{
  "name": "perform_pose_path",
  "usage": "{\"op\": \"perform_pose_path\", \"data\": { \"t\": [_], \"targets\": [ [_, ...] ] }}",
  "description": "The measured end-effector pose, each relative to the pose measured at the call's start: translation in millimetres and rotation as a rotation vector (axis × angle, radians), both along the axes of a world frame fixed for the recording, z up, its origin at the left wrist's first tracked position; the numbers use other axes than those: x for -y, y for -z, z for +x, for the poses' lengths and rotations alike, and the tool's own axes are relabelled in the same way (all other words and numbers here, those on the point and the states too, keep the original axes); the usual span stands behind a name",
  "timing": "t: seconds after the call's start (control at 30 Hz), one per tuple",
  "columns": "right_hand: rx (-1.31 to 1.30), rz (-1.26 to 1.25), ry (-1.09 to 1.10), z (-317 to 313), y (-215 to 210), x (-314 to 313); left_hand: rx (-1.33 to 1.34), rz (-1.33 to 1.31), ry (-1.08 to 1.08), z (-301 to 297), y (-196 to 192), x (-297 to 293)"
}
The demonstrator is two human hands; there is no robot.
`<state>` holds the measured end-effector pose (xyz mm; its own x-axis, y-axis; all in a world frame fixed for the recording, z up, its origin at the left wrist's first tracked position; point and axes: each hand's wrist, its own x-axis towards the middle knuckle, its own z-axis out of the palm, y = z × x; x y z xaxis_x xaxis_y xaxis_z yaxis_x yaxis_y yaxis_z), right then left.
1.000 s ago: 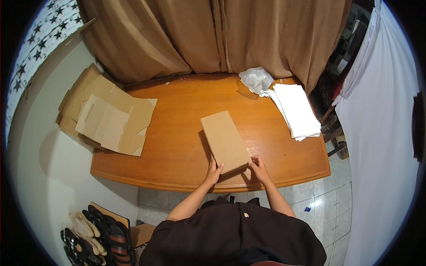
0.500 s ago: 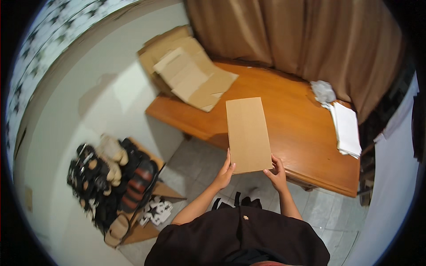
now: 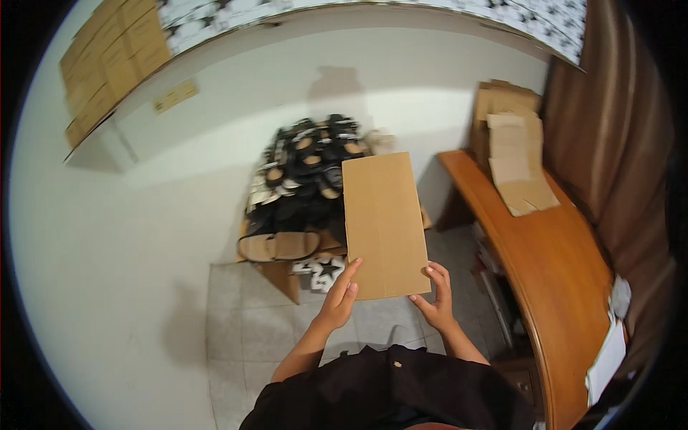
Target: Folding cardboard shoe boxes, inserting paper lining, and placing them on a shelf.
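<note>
Between my two hands I hold a flat-topped brown cardboard box (image 3: 387, 222), its long side pointing away from me. My left hand (image 3: 340, 295) grips the near left edge, thumb and fingers against the side. At the near right corner, my right hand (image 3: 436, 295) clasps the box between thumb and fingers. Only the top face of the box shows clearly; its depth is hidden. Beyond and left of it, a heap of shoes and sandals (image 3: 304, 165), mostly black, is piled up, partly covered by the box.
To the right a curved wooden desk (image 3: 530, 287) bears folded cardboard (image 3: 512, 150) and white papers (image 3: 605, 362). Stacked brown boxes (image 3: 118, 50) sit on a high shelf at upper left. Below the shoes lies a white item with black stars (image 3: 327, 274). A brown curtain (image 3: 616, 143) hangs at right.
My view has turned left, away from the desk toward the shoe pile and wall. The box has come along in both hands, held much the same way.
</note>
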<state>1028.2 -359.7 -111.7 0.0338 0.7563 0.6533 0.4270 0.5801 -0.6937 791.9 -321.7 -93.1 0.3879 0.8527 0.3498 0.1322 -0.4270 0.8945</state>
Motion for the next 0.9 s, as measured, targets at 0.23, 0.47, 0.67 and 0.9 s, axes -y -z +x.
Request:
{"op": "perform_pose_path", "data": {
  "t": [0.23, 0.47, 0.67, 0.9],
  "targets": [
    [-0.054, 0.039, -0.424, -130, -11, -37, 0.059, 0.160, -0.349, -112, -23, 60],
    [-0.152, 0.023, -0.705, -244, -16, -70, -0.093, 0.112, -0.662, -201, -31, 78],
    [-0.131, 0.084, -0.862, -343, -47, -120, -0.072, 0.177, -0.890, -271, -41, 62],
    [-0.075, 0.290, -0.954, -464, -99, -186, 0.281, 0.447, -0.932, -377, -75, 8]
  ]
}}
